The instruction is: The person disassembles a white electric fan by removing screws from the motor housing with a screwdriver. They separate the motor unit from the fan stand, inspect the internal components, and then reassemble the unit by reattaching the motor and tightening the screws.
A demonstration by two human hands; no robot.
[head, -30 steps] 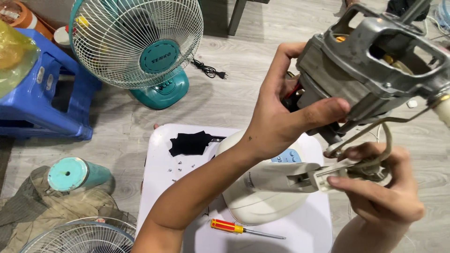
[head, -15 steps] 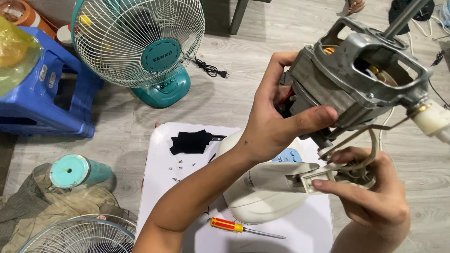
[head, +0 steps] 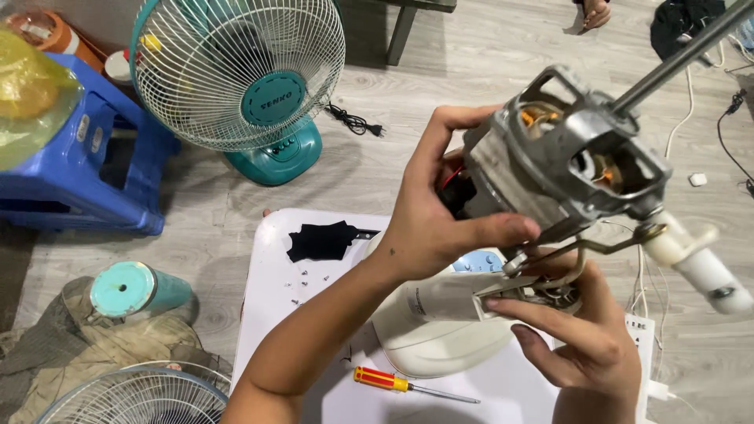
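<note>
My left hand point(head: 440, 212) grips a grey metal fan motor point(head: 565, 161) from its rear, thumb across the underside; copper windings show through the housing and a long steel shaft sticks up to the right. My right hand point(head: 585, 338) is under the motor, its fingers on a bent metal bracket point(head: 550, 275) with a white plastic knob point(head: 699, 263) at its end. Below them a white fan base point(head: 440, 322) rests on a small white table point(head: 275, 314).
On the table lie a red-and-yellow screwdriver point(head: 408, 385), several small screws point(head: 302, 284) and a black piece point(head: 322, 239). A teal standing fan point(head: 243, 78), blue plastic stool point(head: 78, 165), teal cylinder point(head: 133, 289) and a fan grille point(head: 133, 396) surround it. Another person's hand point(head: 597, 12) is far off.
The motor has tilted and shifted left and down, shaft now pointing up to the right. My right hand moved slightly left under the bracket.
</note>
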